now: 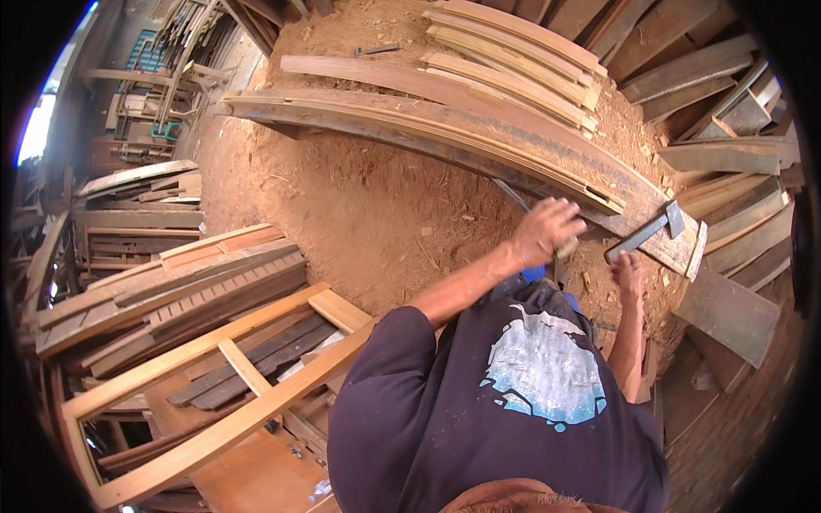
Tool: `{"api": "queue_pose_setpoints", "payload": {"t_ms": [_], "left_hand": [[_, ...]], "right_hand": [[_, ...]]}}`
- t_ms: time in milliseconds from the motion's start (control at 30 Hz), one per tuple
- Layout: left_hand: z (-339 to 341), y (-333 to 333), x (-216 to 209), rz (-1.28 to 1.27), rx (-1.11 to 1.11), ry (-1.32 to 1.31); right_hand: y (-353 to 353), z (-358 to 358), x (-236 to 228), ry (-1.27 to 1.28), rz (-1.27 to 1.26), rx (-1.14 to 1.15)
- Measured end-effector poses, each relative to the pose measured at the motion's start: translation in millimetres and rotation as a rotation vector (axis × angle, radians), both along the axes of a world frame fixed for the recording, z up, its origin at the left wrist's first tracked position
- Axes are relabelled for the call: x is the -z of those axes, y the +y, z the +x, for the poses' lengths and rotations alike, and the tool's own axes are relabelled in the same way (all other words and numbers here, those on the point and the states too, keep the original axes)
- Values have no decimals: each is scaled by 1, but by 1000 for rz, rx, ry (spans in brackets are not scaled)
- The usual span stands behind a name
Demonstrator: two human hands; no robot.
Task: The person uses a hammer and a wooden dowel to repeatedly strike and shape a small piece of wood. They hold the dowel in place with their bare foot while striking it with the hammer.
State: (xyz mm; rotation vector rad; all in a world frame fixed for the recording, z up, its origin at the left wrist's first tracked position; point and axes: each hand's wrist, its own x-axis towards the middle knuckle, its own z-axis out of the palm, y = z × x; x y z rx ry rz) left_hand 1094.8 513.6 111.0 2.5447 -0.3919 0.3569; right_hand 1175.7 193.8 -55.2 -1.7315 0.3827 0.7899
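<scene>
My left hand (547,232) is closed around what looks like a chisel. Its thin metal blade (511,195) points away toward the bench, and the pale handle end shows below my fist. A long light wooden strip with slots cut near its right end (590,198) lies along the plank bench (654,244). Over the bench's right end lies a dark metal bar clamp (640,237) with a flat jaw. Just below the clamp's near end is my right hand (628,272), fingers curled and slightly blurred; whether it grips the clamp or something small is hidden.
Curved stacks of pale boards (513,64) lie beyond the bench, with another dark metal tool (376,50) on the shavings-covered ground. A light wooden frame (231,410) rests at the lower left, beside stacked timber (171,299). Planks (727,184) crowd the right side.
</scene>
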Motion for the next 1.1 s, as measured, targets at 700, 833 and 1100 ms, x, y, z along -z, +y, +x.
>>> {"api": "queue_pose_setpoints", "payload": {"t_ms": [700, 833, 1100], "left_hand": [[82, 236, 51, 454, -274, 727], [94, 250, 108, 600, -127, 575], [114, 255, 132, 485, -13, 728]], "right_hand": [[150, -44, -81, -176, 152, 484], [105, -116, -48, -129, -13, 668], [125, -263, 5, 129, -237, 805]]}}
